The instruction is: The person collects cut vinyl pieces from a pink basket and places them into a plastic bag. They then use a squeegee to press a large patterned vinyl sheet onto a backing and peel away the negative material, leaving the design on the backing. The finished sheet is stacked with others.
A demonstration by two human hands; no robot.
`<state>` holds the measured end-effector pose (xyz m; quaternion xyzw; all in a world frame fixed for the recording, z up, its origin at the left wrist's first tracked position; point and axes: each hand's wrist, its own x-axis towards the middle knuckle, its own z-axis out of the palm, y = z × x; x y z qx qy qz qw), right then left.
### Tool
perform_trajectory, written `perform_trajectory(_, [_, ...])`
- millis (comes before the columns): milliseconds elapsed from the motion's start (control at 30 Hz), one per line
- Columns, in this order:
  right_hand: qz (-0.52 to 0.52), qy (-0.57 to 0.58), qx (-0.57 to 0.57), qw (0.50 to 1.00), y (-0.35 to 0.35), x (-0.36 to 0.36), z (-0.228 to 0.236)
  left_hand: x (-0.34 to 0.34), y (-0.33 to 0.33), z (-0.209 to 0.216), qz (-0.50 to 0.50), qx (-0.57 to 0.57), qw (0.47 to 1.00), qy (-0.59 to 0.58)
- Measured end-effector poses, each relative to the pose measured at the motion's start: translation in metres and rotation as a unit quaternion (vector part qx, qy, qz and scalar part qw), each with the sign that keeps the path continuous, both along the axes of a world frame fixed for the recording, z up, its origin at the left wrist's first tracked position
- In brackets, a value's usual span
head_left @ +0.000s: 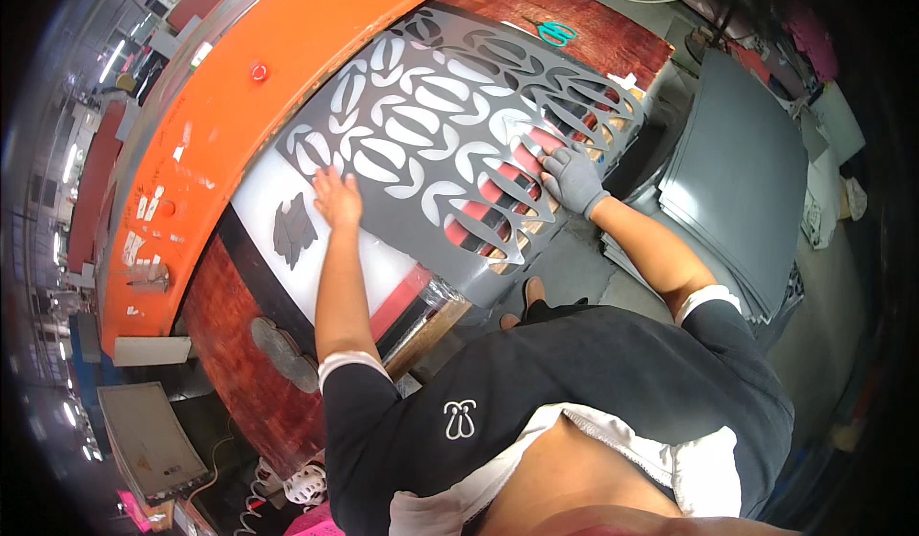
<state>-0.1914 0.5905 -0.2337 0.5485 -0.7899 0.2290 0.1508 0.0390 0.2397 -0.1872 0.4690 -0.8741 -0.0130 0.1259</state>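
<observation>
A large grey sheet full of curved cut-out holes lies across the white cutting board of an orange press machine. My bare left hand presses flat on the sheet's near left edge. My right hand, in a grey glove, rests on the sheet's right part with its fingers hooked among the cut-out strips. Small dark cut pieces lie on the white board left of my left hand.
A stack of uncut grey sheets sits at the right. Teal scissors lie on the red-brown table beyond the sheet. More grey cut pieces rest on the machine's dark red front. A grey control box hangs at lower left.
</observation>
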Motion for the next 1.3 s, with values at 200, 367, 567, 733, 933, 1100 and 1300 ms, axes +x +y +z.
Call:
perform_trajectory(200, [-0.022,-0.003,-0.01,1.0,0.0,-0.001,-0.002,-0.02,0.131,-0.02,-0.205,-0.023,0.976,-0.074])
perform_trajectory(367, [-0.043,-0.219,-0.291,0.93,0.033,-0.019,0.001,-0.014,0.134,-0.03,-0.191,0.028,0.98,-0.051])
perform_trajectory(567, [-0.352,-0.482,-0.234,0.768,0.117,-0.038,-0.025,-0.015,0.13,-0.022,-0.197,0.043,0.977,-0.066])
perform_trajectory(733, [-0.309,-0.53,-0.222,0.758,0.129,-0.066,-0.053,-0.021,0.14,-0.014,-0.166,0.071,0.98,-0.085])
perform_trajectory(933, [-0.27,-0.464,-0.177,0.825,0.121,-0.128,-0.05,-0.031,0.138,-0.025,-0.124,0.049,0.987,-0.091])
perform_trajectory(1100, [-0.191,-0.167,-0.154,0.955,0.084,-0.162,-0.012,-0.042,0.125,-0.024,-0.082,0.05,0.99,-0.101])
perform_trajectory(1300, [0.061,-0.016,-0.103,0.993,0.012,-0.145,0.011,-0.059,0.089,-0.017,-0.074,0.058,0.99,-0.106])
